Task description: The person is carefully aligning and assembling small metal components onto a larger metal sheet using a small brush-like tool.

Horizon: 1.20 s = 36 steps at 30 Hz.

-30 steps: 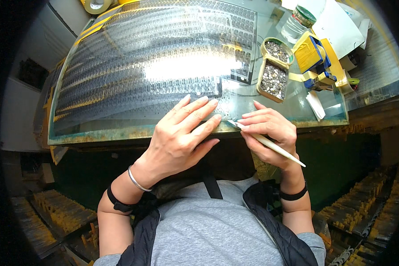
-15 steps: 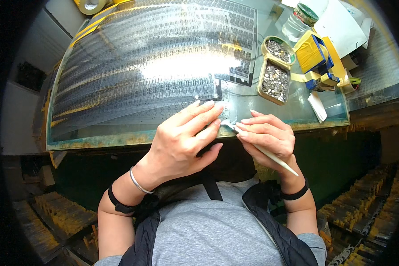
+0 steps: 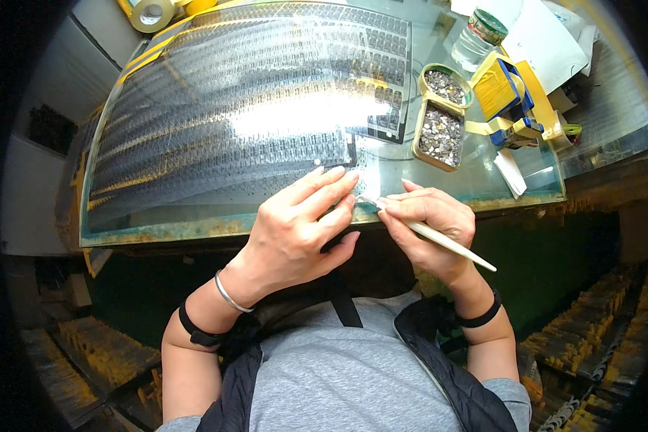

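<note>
My left hand (image 3: 295,223) lies with its fingers stretched out over the front edge of a clear film sheet (image 3: 216,180) with dark patterned rows. Between the thumb and fingers of my right hand (image 3: 433,222), closed pen-like, is a slim white-handled tool (image 3: 453,245) with a tapered rear end. Its small shiny tip points left, close to my left fingertips at the glass tabletop's front rim (image 3: 158,235). Exactly what the tip touches is too small to make out.
At the right stand two joined open tins (image 3: 415,144) of grey-white bits, a yellow and blue tape dispenser (image 3: 500,86), a folded white paper (image 3: 510,173) and a lidded jar of clear liquid (image 3: 475,45). A tape roll (image 3: 152,14) sits at the far left.
My right fingers have closed further around the tool, and its rear end has swung slightly right and up. My left hand stays nearly where it was.
</note>
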{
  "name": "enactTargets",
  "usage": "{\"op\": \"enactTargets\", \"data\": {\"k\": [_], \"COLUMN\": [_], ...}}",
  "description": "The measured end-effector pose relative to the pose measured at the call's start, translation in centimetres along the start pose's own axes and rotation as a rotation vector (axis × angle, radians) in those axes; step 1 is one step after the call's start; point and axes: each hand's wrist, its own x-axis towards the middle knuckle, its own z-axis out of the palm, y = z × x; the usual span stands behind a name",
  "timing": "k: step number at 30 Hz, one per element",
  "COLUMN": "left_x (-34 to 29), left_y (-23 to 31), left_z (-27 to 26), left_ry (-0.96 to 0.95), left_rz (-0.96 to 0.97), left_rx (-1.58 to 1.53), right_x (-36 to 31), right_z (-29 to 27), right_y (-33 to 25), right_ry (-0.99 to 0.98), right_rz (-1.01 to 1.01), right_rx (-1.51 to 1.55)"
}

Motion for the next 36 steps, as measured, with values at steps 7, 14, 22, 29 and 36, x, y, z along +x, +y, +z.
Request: {"op": "enactTargets", "data": {"k": [7,14,22,29,36], "left_x": [-0.1,1.5,2.0,1.7,1.1], "left_y": [-0.1,-0.5,0.0,-1.2,1.7], "left_z": [0.4,0.1,1.0,1.0,-0.7], "left_ry": [0.061,0.078,0.054,0.285,0.342], "left_rz": [-0.017,-0.131,-0.237,-0.654,-0.571], "left_rx": [-0.019,-0.118,-0.256,-0.914,-1.29], "right_x": [-0.2,1.0,0.7,0.7,2.0], "right_z": [0.9,1.8,1.9,1.8,0.5], "right_y": [0.1,0.4,0.3,-0.2,-3.8], "right_ry": [0.146,0.099,0.079,0.061,0.095], "right_rz": [0.17,0.174,0.052,0.129,0.228], "right_rx": [0.072,0.053,-0.171,-0.162,0.468]}}
